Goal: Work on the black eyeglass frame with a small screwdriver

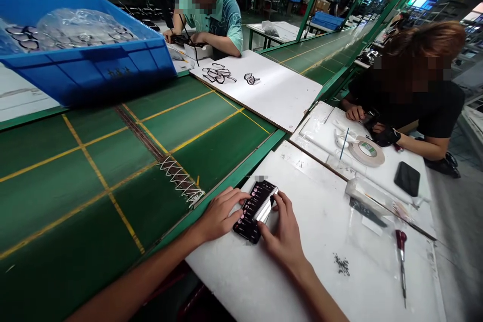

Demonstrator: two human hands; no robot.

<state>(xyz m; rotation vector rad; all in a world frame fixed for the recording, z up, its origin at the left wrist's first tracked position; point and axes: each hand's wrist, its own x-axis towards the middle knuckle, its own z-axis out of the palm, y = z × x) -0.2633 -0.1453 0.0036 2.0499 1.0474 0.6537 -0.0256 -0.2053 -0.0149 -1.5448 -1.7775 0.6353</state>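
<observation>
A black smartphone [249, 221] with a lit screen lies tilted on the white tabletop [302, 282] before me. Rows of small round pictures run down its dark screen, and glare covers the right part. My left hand [221, 214] grips its left edge, thumb and forefinger bent against the side. On the other edge is my right hand [285, 231], its thumb low on the phone and its fingers curled near the upper corner. To the right of that hand lie a small heap of tiny dark screws [341, 264] and a screwdriver [401, 251] with a dark red handle.
A green conveyor belt [94, 221] with yellow lines runs along my left. Beyond it stands a blue bin [113, 73] of bagged eyeglasses. Glasses frames [219, 74] lie on a white board [260, 85]. Two co-workers sit nearby; a tape roll [367, 151] lies at right.
</observation>
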